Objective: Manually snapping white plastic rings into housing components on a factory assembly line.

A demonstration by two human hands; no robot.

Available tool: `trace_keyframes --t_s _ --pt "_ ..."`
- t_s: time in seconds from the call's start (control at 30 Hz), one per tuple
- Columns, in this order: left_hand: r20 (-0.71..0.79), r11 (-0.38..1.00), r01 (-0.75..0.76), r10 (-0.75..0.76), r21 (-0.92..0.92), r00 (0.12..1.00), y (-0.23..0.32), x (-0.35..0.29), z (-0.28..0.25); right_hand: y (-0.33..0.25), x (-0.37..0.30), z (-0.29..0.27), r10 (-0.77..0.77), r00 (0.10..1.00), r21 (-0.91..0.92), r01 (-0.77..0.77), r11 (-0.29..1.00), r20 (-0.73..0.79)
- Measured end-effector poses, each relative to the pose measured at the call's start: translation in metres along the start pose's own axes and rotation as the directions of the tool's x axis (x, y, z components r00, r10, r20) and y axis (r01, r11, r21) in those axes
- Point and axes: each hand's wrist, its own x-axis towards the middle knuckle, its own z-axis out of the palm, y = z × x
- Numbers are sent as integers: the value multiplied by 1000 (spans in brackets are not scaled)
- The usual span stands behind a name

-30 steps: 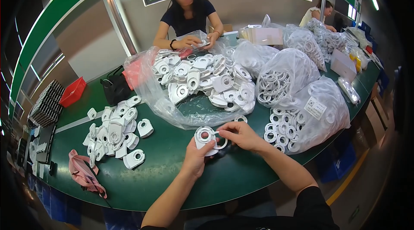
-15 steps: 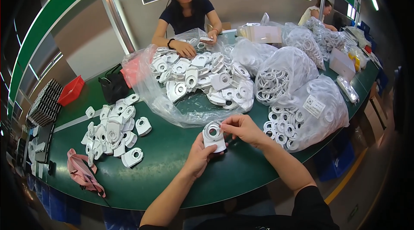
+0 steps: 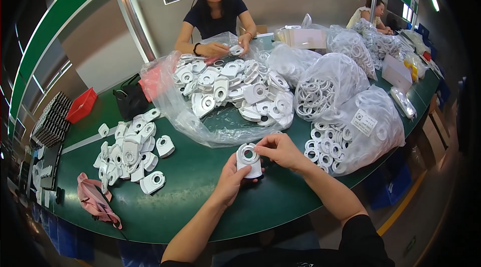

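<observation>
Held upright in my left hand (image 3: 231,179) is a white plastic housing (image 3: 250,169), flat-bottomed with a rounded top and a round hole. My thumb presses its lower front while the fingers wrap behind. A white plastic ring (image 3: 247,153) lies around the hole. The thumb and forefinger of my right hand (image 3: 280,153) pinch at the ring's right edge; the fingertips partly hide the contact. To the left lies a loose pile of similar white housings (image 3: 131,151). On the right, white rings (image 3: 326,146) spill from a clear plastic bag (image 3: 383,121).
Across the green table (image 3: 200,217), a person (image 3: 215,16) handles a white part behind an open plastic bag of housings (image 3: 220,89). Another bag of rings (image 3: 320,96) stands right of it. A pink cloth item (image 3: 97,202), black bag (image 3: 131,97) and red bin (image 3: 82,105) lie left.
The ring now sits flatter around the housing's hole, and my right fingertips have shifted slightly at its edge. Across the table, the person's hands have come together around a white part.
</observation>
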Motion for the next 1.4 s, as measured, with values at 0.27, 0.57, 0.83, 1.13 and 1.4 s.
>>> trace_keyframes --t_s 0.27,0.57,0.83,1.13,1.4 --pt "-37 984 -86 93 157 995 -7 0 -6 -1 -5 4 -75 997 25 75 997 1" --pt "42 954 -137 130 266 991 -11 -2 3 -2 -3 3 -101 993 -28 103 994 63" --pt "9 645 -277 386 712 922 -11 0 -3 -2 -5 -2 -92 973 -72 110 991 214" --pt "6 580 -246 384 776 924 -10 1 -8 -5 -9 8 -312 920 -463 390 796 237" --pt "-146 940 -263 298 218 943 -20 4 -4 8 -2 14 -172 984 89 175 981 -33"
